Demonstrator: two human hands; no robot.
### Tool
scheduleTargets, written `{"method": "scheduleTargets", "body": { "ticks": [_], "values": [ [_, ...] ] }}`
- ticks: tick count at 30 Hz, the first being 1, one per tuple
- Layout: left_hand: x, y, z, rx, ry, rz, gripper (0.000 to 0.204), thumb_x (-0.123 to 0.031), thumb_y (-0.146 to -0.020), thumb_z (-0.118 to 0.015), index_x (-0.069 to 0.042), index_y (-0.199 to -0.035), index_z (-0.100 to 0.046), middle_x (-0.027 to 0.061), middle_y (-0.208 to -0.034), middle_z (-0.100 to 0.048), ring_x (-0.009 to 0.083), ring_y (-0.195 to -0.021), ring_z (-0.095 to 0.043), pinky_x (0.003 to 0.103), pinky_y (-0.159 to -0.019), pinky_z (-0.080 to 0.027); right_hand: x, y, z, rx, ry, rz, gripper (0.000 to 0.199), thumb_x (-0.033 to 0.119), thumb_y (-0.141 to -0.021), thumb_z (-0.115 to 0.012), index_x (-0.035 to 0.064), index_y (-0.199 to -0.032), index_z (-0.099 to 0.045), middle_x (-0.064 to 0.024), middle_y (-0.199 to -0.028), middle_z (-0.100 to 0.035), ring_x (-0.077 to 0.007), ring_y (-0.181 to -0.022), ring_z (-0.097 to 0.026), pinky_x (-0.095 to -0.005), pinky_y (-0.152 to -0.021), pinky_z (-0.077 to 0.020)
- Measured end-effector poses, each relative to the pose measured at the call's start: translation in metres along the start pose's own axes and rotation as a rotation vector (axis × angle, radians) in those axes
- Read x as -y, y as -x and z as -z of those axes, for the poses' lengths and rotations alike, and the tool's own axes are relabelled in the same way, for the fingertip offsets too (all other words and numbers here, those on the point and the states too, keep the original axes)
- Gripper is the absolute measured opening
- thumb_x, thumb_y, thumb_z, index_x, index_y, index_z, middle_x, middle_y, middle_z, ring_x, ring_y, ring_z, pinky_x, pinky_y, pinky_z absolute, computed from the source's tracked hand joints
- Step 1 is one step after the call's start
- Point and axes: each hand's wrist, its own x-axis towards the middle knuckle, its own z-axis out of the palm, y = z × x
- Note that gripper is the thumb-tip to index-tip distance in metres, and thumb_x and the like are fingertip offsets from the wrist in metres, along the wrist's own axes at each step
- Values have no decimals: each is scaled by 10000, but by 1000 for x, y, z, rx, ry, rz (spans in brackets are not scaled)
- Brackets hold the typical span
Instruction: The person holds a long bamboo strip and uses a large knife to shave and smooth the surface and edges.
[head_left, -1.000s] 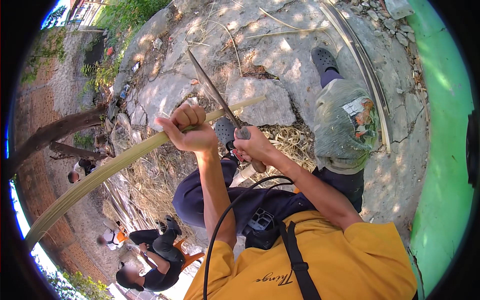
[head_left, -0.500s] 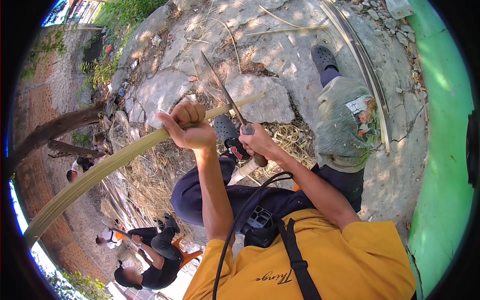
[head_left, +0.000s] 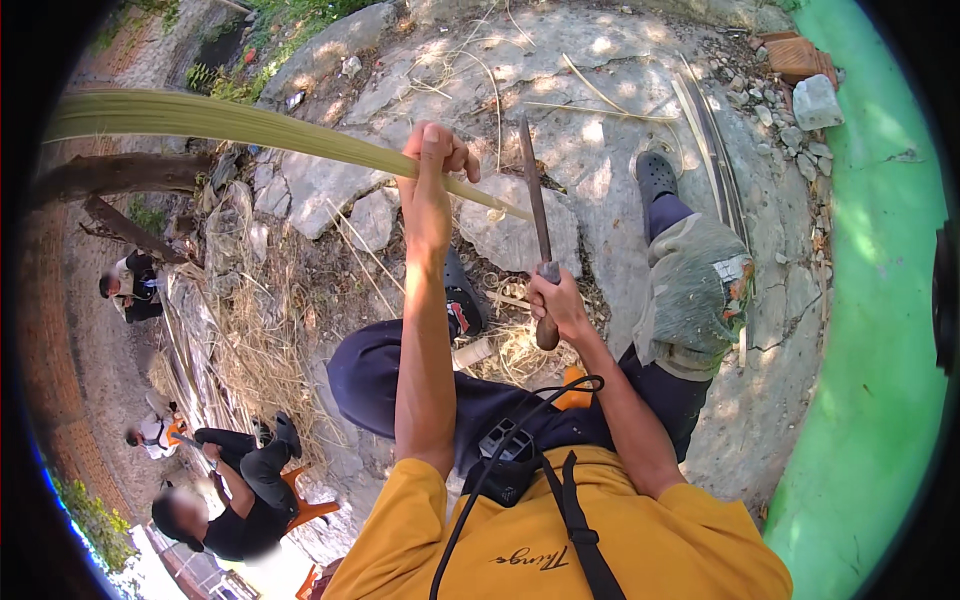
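Observation:
My left hand [head_left: 430,195] is closed around a long, pale green bamboo strip [head_left: 270,130], which runs off to the far left. Beyond my fist the strip narrows to a thin end, with a small curl of shaving [head_left: 495,214] near it. In my right hand [head_left: 560,303] is the wooden handle of a long, narrow knife [head_left: 536,195], its dark blade pointing away from me. The strip's end reaches close to the blade; I cannot tell whether they touch. Greyish-green cloth [head_left: 690,290] covers my right knee.
Shavings [head_left: 530,355] lie between my feet, beside a pale bamboo piece [head_left: 472,352]. Long strips [head_left: 712,150] rest on the stone ground at right, near a green wall [head_left: 880,330]. A person in black [head_left: 255,500] sits at lower left, with other people farther back. Branches [head_left: 120,180] stick out at left.
My left hand has moved right and away from me, swinging the strip's far end upward in view. The knife has shifted right and now points more straight ahead, no longer crossing the strip.

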Motion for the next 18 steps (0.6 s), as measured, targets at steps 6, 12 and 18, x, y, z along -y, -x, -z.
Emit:
{"method": "scheduleTargets", "body": {
  "ticks": [6, 12, 18],
  "values": [
    [-14, -3, 1, -101, 25, -125, 355, -409, -1092, -435, -74, -995, -504, -13, -776, -421, 88, -704, -408, 296, -662, -444, 4, -2, 5, -69, 221, 72, 196, 158, -932, -592, 63, -779, -514, 1, -625, -496, -93, -479, -456, -277, -459, -371],
    [-2, -3, 23, -7, 18, -20, 521, -494, -1100, -328, -56, -897, -526, -38, -692, -380, 62, -614, -327, 255, -561, -274, 12, 17, -15, -7, 19, -29, 126, 139, -924, -592, 55, -884, -505, -1, -642, -474, -95, -495, -449, -264, -468, -374],
    [2, -7, 27, -26, -55, 30, 585, -565, -1070, -367, -82, -758, -478, -55, -661, -324, 67, -589, -272, 264, -537, -215, 21, 31, -50, 57, -22, -22, 153, 210, -942, -563, 76, -944, -488, -2, -639, -441, -98, -475, -411, -271, -463, -368]
  ]
}}
